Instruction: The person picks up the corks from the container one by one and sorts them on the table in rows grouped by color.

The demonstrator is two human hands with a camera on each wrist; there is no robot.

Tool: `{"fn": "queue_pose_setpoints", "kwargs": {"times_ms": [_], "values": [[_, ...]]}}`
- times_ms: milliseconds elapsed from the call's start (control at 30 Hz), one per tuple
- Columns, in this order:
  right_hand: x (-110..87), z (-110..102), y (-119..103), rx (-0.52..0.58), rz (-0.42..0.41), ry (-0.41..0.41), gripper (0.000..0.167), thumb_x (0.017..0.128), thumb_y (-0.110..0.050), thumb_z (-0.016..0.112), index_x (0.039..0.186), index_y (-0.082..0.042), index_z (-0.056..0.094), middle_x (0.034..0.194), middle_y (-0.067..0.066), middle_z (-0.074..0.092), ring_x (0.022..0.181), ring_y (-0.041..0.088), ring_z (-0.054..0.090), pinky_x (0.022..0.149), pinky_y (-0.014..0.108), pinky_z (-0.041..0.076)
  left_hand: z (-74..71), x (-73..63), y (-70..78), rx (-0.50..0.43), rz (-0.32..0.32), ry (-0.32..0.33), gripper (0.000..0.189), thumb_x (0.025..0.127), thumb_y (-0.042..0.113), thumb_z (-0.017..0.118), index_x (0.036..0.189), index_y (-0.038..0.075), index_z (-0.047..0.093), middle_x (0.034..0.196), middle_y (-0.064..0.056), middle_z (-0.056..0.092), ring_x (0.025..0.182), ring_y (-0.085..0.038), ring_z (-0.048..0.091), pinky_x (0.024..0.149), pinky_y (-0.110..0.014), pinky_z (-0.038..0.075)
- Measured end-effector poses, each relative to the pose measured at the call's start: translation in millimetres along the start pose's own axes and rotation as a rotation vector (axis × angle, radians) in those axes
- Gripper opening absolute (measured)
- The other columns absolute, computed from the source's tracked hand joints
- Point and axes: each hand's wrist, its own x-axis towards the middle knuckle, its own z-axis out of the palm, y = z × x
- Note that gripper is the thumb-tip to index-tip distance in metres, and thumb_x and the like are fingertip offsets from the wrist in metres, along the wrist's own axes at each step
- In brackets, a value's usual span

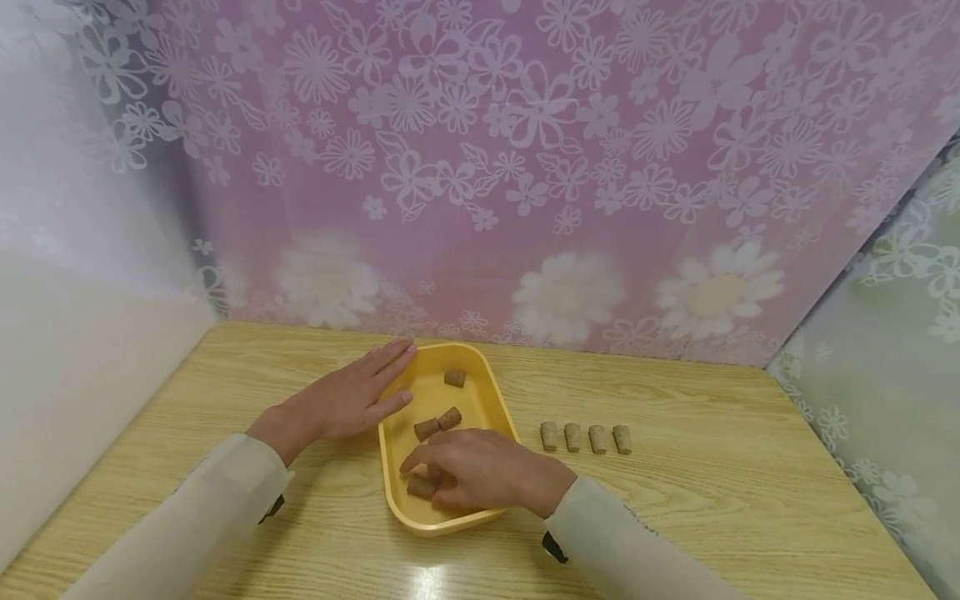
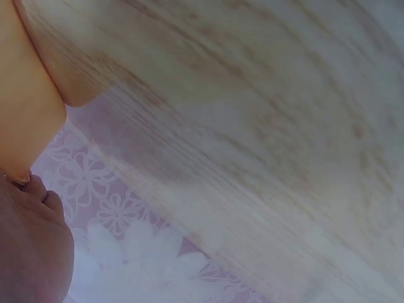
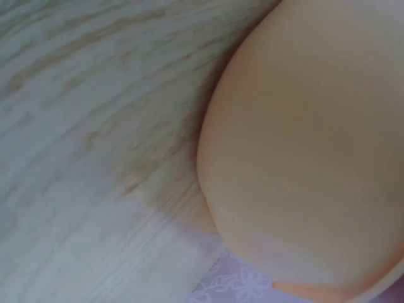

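A yellow tray point(image 1: 491, 392) stands on the table with several brown corks in it. My left hand point(image 1: 348, 400) rests along its left rim, fingers extended toward the far corner and thumb over the edge. My right hand point(image 1: 480, 471) reaches into the near end of the tray, with bent fingers spread about a cork point(image 1: 422, 486) that lies on the tray floor. Farther up lie two corks end to end, one of them a tilted cork point(image 1: 450, 418), and a single cork point(image 1: 454, 378) near the far end.
To the right of the tray, several corks point(image 1: 573, 437) stand in a neat row on the wood-grain table point(image 1: 712, 467). A pink flowered backdrop point(image 1: 465, 225) rises behind the table's far edge, with a pale panel point(image 1: 97, 275) at the left side.
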Motion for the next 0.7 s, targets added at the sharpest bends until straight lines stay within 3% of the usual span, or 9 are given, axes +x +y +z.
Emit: {"fn": "queue_pose_setpoints", "kwargs": {"times_ms": [167,400,700], "values": [[-1.5,-0.7,-1.2,-0.029,-0.006,0.002,0.027,0.103,-0.025,0.079,0.13,-0.026,0.076,0.105,-0.012,0.071,0.089,-0.002,0.06,0.084,0.017,0.054,1.2,0.8,0.2,-0.004,0.004,0.001,0.08,0.117,0.058,0.039,0.177,0.011,0.014,0.185,-0.01,0.008,0.171,-0.037,0.013,0.136,-0.061,0.022],[-0.4,2.1,-0.6,-0.056,0.004,0.016,0.034,0.098,-0.034,0.086,0.13,-0.028,0.076,0.128,-0.013,0.069,0.114,0.002,0.066,0.102,0.022,0.057,0.3,0.2,0.6,0.0,0.003,-0.001,0.08,0.117,0.057,0.039,0.177,0.01,0.014,0.185,-0.012,0.008,0.17,-0.038,0.013,0.136,-0.062,0.022],[0.5,0.4,-2.0,0.003,0.012,0.035,0.028,0.096,-0.035,0.087,0.12,-0.026,0.077,0.117,-0.017,0.071,0.103,-0.003,0.064,0.094,0.017,0.055,-0.3,-0.6,0.7,-0.006,0.003,0.008,0.08,0.117,0.058,0.038,0.177,0.011,0.015,0.185,-0.011,0.009,0.17,-0.038,0.014,0.136,-0.062,0.022]]}}
